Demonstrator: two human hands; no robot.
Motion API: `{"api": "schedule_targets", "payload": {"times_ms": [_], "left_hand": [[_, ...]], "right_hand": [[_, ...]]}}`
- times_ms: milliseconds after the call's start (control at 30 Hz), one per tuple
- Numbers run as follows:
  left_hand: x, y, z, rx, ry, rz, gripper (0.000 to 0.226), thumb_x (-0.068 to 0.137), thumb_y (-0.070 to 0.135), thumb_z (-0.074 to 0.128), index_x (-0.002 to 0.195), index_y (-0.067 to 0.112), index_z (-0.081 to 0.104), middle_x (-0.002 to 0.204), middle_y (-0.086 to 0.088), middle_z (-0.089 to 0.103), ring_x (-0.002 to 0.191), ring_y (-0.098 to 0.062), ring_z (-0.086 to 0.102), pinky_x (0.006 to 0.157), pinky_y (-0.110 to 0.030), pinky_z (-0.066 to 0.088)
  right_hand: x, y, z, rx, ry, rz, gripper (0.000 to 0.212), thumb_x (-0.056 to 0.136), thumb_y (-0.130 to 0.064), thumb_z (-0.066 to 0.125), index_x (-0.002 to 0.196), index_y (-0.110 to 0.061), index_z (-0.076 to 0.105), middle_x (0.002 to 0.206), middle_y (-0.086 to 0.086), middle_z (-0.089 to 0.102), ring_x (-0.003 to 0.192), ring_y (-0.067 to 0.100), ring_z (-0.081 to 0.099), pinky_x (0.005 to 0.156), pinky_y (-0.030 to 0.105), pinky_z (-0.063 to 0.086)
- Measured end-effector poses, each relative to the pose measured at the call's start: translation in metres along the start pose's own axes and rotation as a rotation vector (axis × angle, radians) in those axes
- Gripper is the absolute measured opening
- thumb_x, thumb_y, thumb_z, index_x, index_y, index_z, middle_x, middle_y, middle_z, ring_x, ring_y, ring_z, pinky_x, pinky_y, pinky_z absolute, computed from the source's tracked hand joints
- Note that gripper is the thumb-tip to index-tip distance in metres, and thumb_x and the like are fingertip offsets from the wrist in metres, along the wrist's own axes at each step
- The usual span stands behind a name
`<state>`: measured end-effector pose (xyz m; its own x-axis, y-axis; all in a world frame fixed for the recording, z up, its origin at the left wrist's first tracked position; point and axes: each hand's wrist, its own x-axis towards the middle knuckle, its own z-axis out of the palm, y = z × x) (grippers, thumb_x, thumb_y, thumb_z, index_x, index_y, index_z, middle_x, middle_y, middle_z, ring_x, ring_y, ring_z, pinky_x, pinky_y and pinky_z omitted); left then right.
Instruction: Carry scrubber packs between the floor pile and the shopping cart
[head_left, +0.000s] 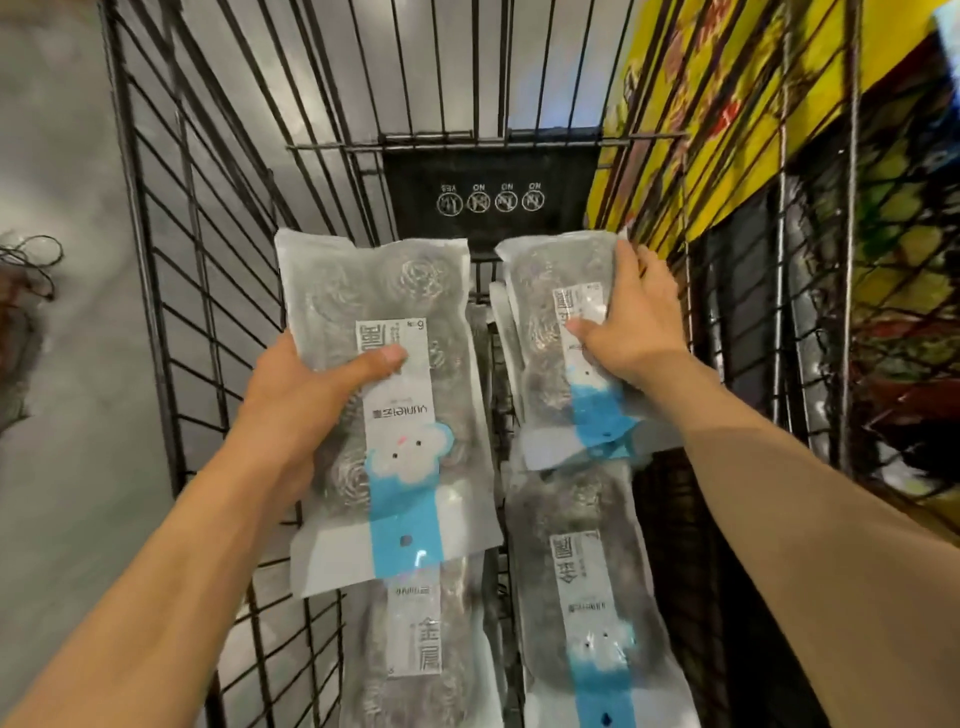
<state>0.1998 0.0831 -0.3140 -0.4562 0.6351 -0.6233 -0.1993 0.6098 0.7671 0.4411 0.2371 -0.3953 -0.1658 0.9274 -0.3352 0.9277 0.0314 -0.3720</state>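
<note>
A black wire shopping cart (218, 312) fills the view, its mesh sides rising left and right and its far end closed by a black plastic flap (488, 197) printed with four round pictograms. Grey floor (62, 364) shows through the left side; brightly coloured yellow packaging (727, 130) shows beyond the right side.

Inside the cart, two clear packs of steel scourers lie flat: one lower left pack (415, 654) and one lower right pack (592, 597), each with a white and blue label strip.

The left-held pack (384, 405) sits above the lower left pack, partly covering its top end. The left hand (306, 400) grips it at the left edge, thumb pressed across the front label, the other fingers hidden behind the pack.

The right-held pack (566, 338) sits near the cart's far right corner, over the top end of the lower right pack. The right hand (634, 322) grips it from the right edge, thumb on the label, fingers curled over the upper edge.
</note>
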Motion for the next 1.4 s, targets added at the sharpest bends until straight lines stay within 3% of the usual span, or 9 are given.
{"api": "schedule_targets", "payload": {"times_ms": [233, 367, 500, 667, 733, 900, 1067, 1200, 1400], "left_hand": [[0.033, -0.014, 0.015, 0.082, 0.044, 0.049, 0.04, 0.085, 0.01, 0.081, 0.121, 0.014, 0.065, 0.101, -0.001, 0.079, 0.086, -0.018, 0.078, 0.068, -0.031, 0.064], [0.052, -0.029, 0.013, 0.544, 0.175, 0.218, 0.06, 0.088, 0.016, 0.079, 0.14, 0.017, 0.048, 0.127, -0.002, 0.064, 0.109, -0.02, 0.064, 0.096, -0.04, 0.054], [0.055, -0.025, 0.011, 1.058, 0.074, 0.493, 0.082, 0.094, 0.043, 0.069, 0.158, 0.011, 0.03, 0.162, -0.017, 0.035, 0.15, -0.035, 0.031, 0.124, -0.05, 0.028], [0.031, 0.012, 0.023, 1.387, -0.106, 0.8, 0.088, 0.094, 0.071, 0.033, 0.158, 0.011, 0.032, 0.162, -0.017, 0.035, 0.15, -0.036, 0.033, 0.123, -0.052, 0.028], [0.016, 0.033, 0.022, 1.469, -0.127, 0.851, 0.089, 0.095, 0.073, 0.032, 0.16, 0.013, 0.028, 0.165, -0.017, 0.031, 0.152, -0.036, 0.029, 0.125, -0.053, 0.026], [-0.048, 0.096, 0.0, 1.549, -0.107, 0.916, 0.099, 0.088, 0.081, 0.01, 0.164, 0.017, 0.015, 0.17, -0.013, 0.019, 0.157, -0.032, 0.017, 0.127, -0.051, 0.019], [-0.111, 0.145, -0.032, 1.523, -0.136, 1.039, 0.09, 0.096, 0.076, 0.023, 0.165, 0.021, 0.007, 0.173, -0.004, 0.006, 0.159, -0.028, 0.01, 0.128, -0.047, 0.011], [-0.149, 0.176, -0.055, 1.444, -0.187, 1.195, 0.097, 0.091, 0.083, 0.019, 0.164, 0.019, 0.013, 0.173, -0.005, 0.012, 0.157, -0.029, 0.019, 0.126, -0.052, 0.023], [-0.217, 0.186, -0.06, 1.337, -0.442, 1.48, 0.091, 0.096, 0.073, 0.037, 0.165, 0.019, 0.009, 0.171, -0.006, 0.019, 0.156, -0.026, 0.024, 0.125, -0.047, 0.025]], "right_hand": [[-0.011, 0.003, -0.01, -0.369, 0.073, -0.285, 0.094, 0.092, -0.052, 0.058, 0.164, -0.018, 0.009, 0.172, 0.014, 0.001, 0.158, 0.032, 0.002, 0.127, 0.049, 0.004], [-0.022, 0.004, -0.011, -0.406, 0.046, -0.269, 0.093, 0.096, -0.07, 0.038, 0.165, -0.02, 0.0, 0.172, 0.009, -0.009, 0.159, 0.027, -0.01, 0.127, 0.048, -0.003], [-0.033, 0.003, -0.018, -0.394, 0.003, -0.267, 0.098, 0.094, -0.079, 0.029, 0.165, -0.019, -0.002, 0.172, 0.007, -0.012, 0.158, 0.025, -0.014, 0.128, 0.049, -0.005], [-0.06, -0.01, -0.04, -0.416, 0.014, -0.292, 0.098, 0.093, -0.081, 0.028, 0.165, -0.02, 0.003, 0.173, 0.01, -0.003, 0.159, 0.029, -0.008, 0.128, 0.052, -0.003], [-0.077, -0.02, -0.06, -0.403, 0.014, -0.284, 0.098, 0.092, -0.081, 0.031, 0.165, -0.02, 0.005, 0.173, 0.01, -0.002, 0.159, 0.029, -0.006, 0.128, 0.052, -0.002], [-0.137, -0.052, -0.132, -0.364, 0.087, -0.247, 0.098, 0.092, -0.081, 0.033, 0.165, -0.021, 0.008, 0.173, 0.009, 0.001, 0.159, 0.028, -0.004, 0.127, 0.05, -0.002], [-0.216, -0.094, -0.188, -0.337, 0.205, -0.185, 0.098, 0.091, -0.082, 0.032, 0.164, -0.02, 0.014, 0.172, 0.01, 0.008, 0.159, 0.029, 0.003, 0.127, 0.05, 0.002], [-0.291, -0.125, -0.203, -0.39, 0.216, -0.121, 0.102, 0.086, -0.086, 0.019, 0.165, -0.02, 0.015, 0.172, 0.011, 0.009, 0.159, 0.03, 0.003, 0.128, 0.052, 0.002], [-0.402, -0.146, -0.208, -0.335, 0.357, 0.163, 0.114, 0.075, -0.089, 0.008, 0.164, -0.019, 0.02, 0.171, 0.012, 0.014, 0.158, 0.033, 0.01, 0.127, 0.054, 0.009]]}}
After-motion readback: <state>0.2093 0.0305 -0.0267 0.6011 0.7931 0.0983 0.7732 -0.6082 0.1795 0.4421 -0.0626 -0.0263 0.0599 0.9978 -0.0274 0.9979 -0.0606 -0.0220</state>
